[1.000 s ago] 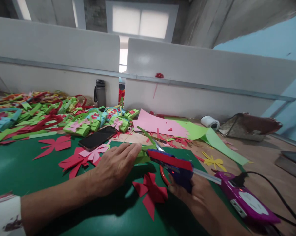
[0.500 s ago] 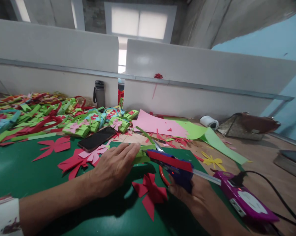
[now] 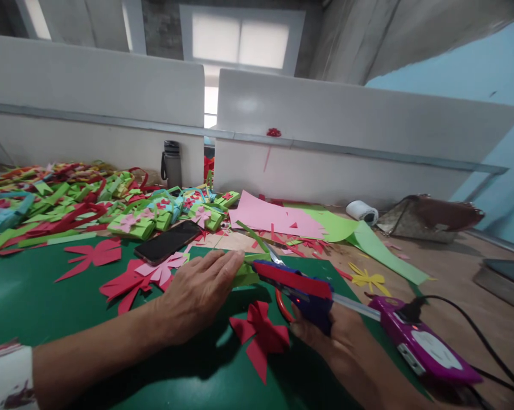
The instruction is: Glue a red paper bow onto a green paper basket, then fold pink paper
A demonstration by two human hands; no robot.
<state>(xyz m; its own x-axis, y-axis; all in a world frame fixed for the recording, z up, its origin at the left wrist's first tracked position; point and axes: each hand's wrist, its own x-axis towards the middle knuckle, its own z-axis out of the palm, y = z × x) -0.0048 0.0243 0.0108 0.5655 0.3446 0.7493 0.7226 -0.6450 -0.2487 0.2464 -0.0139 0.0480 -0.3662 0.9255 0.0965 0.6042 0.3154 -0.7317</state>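
Observation:
My right hand [image 3: 333, 336] is closed around the handle of a blue and red glue gun [image 3: 297, 285], a clear glue stick [image 3: 354, 306] jutting from its back. The gun's nozzle meets a green folded paper piece [image 3: 246, 273], which my left hand [image 3: 201, 285] grips; its fingers partly cover the paper. Below them a red paper bow [image 3: 260, 339] lies on the green mat [image 3: 163, 378]. Behind the gun are scissors [image 3: 284, 307] with orange-red handles, partly hidden. More red [image 3: 97, 253] and pink paper bows [image 3: 163, 267] rest left of my left hand.
A black phone [image 3: 168, 242] lies behind the bows, near a heap of small paper bags [image 3: 132, 223]. Pink paper sheets [image 3: 274, 216] and scraps lie at the back. To the right are a purple power strip [image 3: 427, 347] with cords, a yellow paper bow [image 3: 370, 279] and a handbag [image 3: 427, 219].
Hardly anything differs. The glue gun has shifted very slightly left, its nozzle still at the green paper; my left hand keeps its place.

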